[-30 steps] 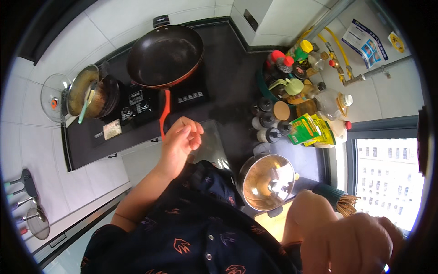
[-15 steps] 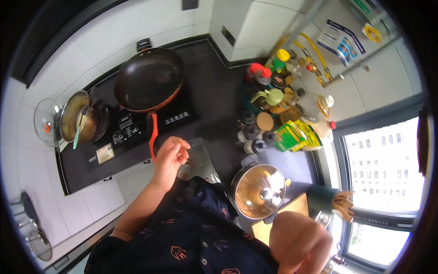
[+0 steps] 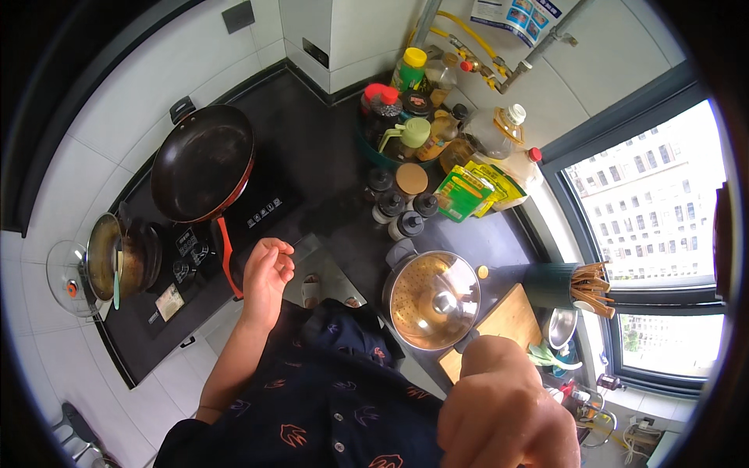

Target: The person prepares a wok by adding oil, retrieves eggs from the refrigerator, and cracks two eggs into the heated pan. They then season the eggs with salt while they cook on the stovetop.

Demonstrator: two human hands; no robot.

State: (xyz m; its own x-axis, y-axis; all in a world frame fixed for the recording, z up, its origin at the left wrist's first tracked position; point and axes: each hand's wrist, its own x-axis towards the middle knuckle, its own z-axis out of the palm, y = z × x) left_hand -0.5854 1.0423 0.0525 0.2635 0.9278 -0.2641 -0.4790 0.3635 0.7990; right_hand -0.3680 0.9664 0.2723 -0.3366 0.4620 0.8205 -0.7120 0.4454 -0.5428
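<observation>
The view had swung to the right over the last second, so the frying pan (image 3: 203, 160) sat farther left in it, though the pan still rested on the black cooktop (image 3: 263, 212). The left hand (image 3: 267, 273) kept its half-open shape, fingers loosely curled with nothing seen in them; it was just beside the pan's red handle (image 3: 225, 249), whose end it had overlapped a second earlier. The right hand (image 3: 511, 405) stayed bunched, knuckles toward the camera, and I could not tell whether it held anything. It had lain toward the lower right corner and now appeared nearer the middle, in front of part of the cutting board (image 3: 515, 308). The shiny lidded pot (image 3: 413, 304) stood on the dark surface (image 3: 316, 168), its lid still on. A metal bowl (image 3: 560, 327) and a pale green stalk (image 3: 554, 357) now showed clearly beyond the board, with more of the window (image 3: 636, 195) in view
</observation>
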